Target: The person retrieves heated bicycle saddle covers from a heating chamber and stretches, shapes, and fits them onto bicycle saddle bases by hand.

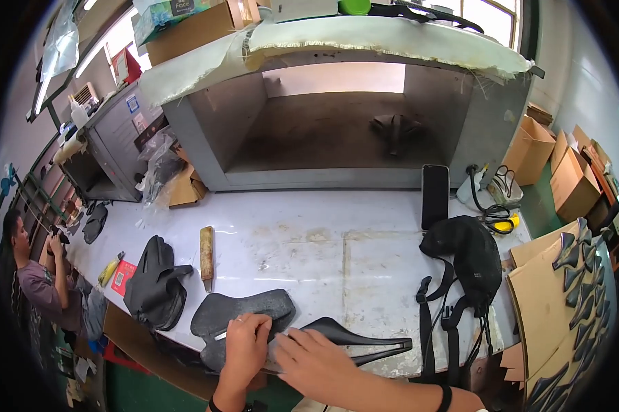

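White worktable [289, 254], open metal cabinet [323, 180] behind it. Grey pad [237, 307] lies near the front edge, black saddle shell [330, 332] just right of it. Left hand [248, 343] over the pad, thumb and fingertips bent close together near a small white strip [220, 336]; can't tell if they grip anything. Right hand [315, 360] just beside, fingers loosely curved, nearly together, undersides hidden, so grip unclear. Black bag [471, 261] at right.

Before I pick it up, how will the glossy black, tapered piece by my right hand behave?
The glossy black, tapered piece seems stiff, since its long narrow end holds straight. It may slide in your grip, as its surface shines. Its curved shape may let it rock.
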The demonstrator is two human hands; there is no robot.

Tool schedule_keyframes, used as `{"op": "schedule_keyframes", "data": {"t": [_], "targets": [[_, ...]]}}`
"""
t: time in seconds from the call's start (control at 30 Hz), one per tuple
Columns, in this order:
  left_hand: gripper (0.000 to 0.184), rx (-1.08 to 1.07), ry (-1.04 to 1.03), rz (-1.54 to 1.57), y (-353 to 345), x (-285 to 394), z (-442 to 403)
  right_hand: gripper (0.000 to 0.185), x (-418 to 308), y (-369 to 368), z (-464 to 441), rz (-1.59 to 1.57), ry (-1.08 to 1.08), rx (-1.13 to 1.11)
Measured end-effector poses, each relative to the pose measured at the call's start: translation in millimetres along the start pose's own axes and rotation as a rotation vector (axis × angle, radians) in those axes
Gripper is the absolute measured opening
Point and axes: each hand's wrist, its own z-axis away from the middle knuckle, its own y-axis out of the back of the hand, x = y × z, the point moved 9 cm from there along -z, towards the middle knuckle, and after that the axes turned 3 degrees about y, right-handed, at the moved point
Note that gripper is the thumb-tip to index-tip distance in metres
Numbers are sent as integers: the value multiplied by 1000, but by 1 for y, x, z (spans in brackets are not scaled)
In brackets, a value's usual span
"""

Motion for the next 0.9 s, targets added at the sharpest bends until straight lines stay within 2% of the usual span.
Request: {"op": "schedule_keyframes", "data": {"t": [0.13,0.2,0.23,0.3,0.37,0.4,0.43,0.47,0.5,0.53,0.6,0.63,0.7,0.73,0.77,0.8,0.83,0.87,0.9], "targets": [[3,-7,39,85,0,-9,-1,49,18,-49,-14,134,-31,26],[3,29,14,47,6,-8,-1,53,28,-72,-17,116,-91,-163],[3,65,-10,10,11,-7,-1,53,29,-72,-18,118,-88,-166],[8,241,128,53,44,-24,3,56,30,-68,-20,120,-98,-109],[21,535,303,167,107,-42,21,57,29,-68,-20,143,-86,-89],[20,810,369,352,137,-80,47,58,28,-65,-21,173,-71,-57],[22,1057,351,541,160,-95,69,58,27,-64,-21,167,-65,-58],[31,1245,264,819,180,-145,102,59,28,-65,-21,143,-75,-79],[38,1352,267,839,201,-173,135,61,29,-65,-21,121,-87,-100],[43,1400,235,1114,209,-170,146,61,30,-64,-22,117,-84,-99],[40,1417,175,1077,238,-173,179,61,31,-68,-22,103,-108,-152],[40,1423,176,1070,245,-151,179,61,30,-69,-22,99,-102,-154],[35,1300,508,743,247,-117,178,62,27,-66,-22,165,-65,-116],[39,921,449,675,244,-105,160,62,26,-64,-21,165,-58,-116],[22,670,404,501,228,-88,154,63,24,-61,-19,168,-58,-123],[9,414,357,330,202,-40,131,65,21,-59,-16,170,-62,-133],[8,94,376,247,173,-25,123,65,15,-53,-16,171,-67,-140],[8,-226,386,166,140,-14,125,59,-1,-31,-18,22,-12,1],[8,-311,377,303,117,-4,125,54,-16,-8,-15,-125,41,142]]}}
